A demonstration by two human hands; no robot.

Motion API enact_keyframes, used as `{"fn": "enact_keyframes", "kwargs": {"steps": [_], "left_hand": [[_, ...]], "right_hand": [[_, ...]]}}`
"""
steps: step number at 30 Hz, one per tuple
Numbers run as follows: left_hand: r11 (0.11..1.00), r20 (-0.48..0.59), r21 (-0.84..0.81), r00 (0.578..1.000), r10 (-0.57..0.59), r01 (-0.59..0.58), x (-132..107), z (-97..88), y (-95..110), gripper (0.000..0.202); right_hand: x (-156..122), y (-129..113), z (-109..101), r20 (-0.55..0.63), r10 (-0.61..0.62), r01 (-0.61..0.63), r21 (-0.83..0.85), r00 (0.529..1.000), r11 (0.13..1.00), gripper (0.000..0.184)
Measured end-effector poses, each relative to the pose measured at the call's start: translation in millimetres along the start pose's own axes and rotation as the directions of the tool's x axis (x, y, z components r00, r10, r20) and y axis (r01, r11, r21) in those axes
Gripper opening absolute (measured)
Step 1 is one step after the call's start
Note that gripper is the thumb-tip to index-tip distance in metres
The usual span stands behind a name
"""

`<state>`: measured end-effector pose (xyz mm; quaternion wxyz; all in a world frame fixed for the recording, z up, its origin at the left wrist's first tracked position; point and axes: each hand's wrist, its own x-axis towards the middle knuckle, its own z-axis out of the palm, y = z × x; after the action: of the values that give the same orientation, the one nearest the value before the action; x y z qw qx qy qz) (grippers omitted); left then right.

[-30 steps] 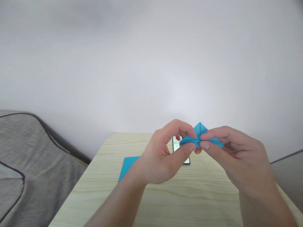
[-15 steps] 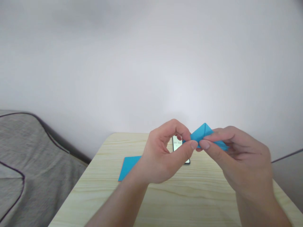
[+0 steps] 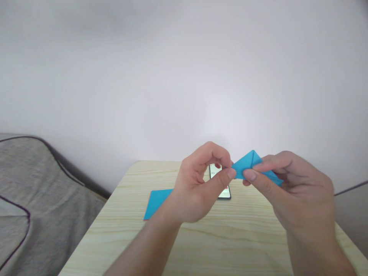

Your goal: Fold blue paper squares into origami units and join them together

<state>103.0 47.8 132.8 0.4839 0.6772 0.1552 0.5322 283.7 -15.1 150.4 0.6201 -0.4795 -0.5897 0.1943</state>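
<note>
A small folded piece of blue paper (image 3: 243, 163) is held up above the table, its peak pointing upward and a crease running down from it. My left hand (image 3: 202, 184) pinches its left tip between thumb and forefinger. With thumb and forefinger, my right hand (image 3: 293, 191) grips the middle and right part, and some of the paper is hidden by those fingers. Behind my left hand lies a phone (image 3: 225, 192) with a lit screen showing digits, partly covered by the hand.
On the pale wood-grain table (image 3: 120, 222), blue paper (image 3: 157, 201) with a thin reddish edge lies left of my left forearm. Grey fabric with dark piping (image 3: 57, 214) is at the left. A white wall (image 3: 172, 84) rises behind the table.
My right hand has shifted slightly right with the folded paper. My left fingertips now sit closer to its left tip, so more of the paper shows between the hands.
</note>
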Motion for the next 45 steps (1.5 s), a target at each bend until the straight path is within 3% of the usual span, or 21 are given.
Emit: {"fn": "enact_keyframes", "kwargs": {"steps": [4, 7, 15, 21, 26, 33, 34, 36, 39, 41, 45], "left_hand": [[1.000, 0.035, 0.003, 0.999, -0.021, 0.021, 0, -0.9, 2, 0.003], [0.999, 0.063, -0.002, 0.997, -0.051, 0.051, 1, -0.8, 2, 0.010], [0.998, 0.029, 0.021, 0.998, -0.059, 0.058, 1, -1.4, 1, 0.011], [0.987, 0.147, 0.103, 0.983, 0.108, -0.124, 2, -0.7, 3, 0.036], [0.915, 0.117, 0.230, 0.943, 0.312, -0.331, 6, -0.7, 5, 0.027], [0.790, 0.144, 0.437, 0.900, 0.411, -0.430, 7, -1.3, 8, 0.018], [0.792, 0.143, 0.439, 0.903, 0.405, -0.425, 7, -1.0, 8, 0.016], [0.832, 0.113, 0.415, 0.929, 0.354, -0.367, 6, -0.3, 7, 0.013], [0.925, 0.030, 0.318, 0.978, 0.208, -0.206, 4, 0.8, 4, 0.006], [0.966, -0.012, 0.245, 0.996, 0.094, -0.088, 3, 2.0, 3, 0.004], [0.989, -0.020, 0.124, 0.997, -0.081, 0.083, 4, 5.4, 5, 0.009]], "right_hand": [[2, 0, -3, 0.035, 0.059, -0.059, -0.002, 0.998, 0.998, 0.012], [4, 1, -7, 0.095, 0.099, -0.103, 0.041, 0.991, 0.994, 0.010], [10, 7, -17, 0.252, 0.153, -0.188, 0.119, 0.955, 0.975, 0.007], [10, 8, -13, 0.333, 0.189, -0.295, 0.303, 0.924, 0.906, 0.011], [10, 14, -14, 0.421, 0.320, -0.478, 0.355, 0.849, 0.803, 0.009], [16, 17, -14, 0.464, 0.437, -0.616, 0.363, 0.770, 0.699, 0.008], [17, 18, -15, 0.455, 0.435, -0.605, 0.349, 0.777, 0.716, 0.007], [20, 23, -17, 0.371, 0.378, -0.498, 0.317, 0.848, 0.807, 0.017], [21, 28, -22, 0.081, 0.173, -0.186, 0.196, 0.982, 0.963, 0.033], [19, 26, -23, -0.026, 0.048, -0.046, 0.075, 0.998, 0.996, 0.024], [10, 11, -20, 0.170, 0.059, -0.049, -0.065, 0.984, 0.997, 0.023]]}}
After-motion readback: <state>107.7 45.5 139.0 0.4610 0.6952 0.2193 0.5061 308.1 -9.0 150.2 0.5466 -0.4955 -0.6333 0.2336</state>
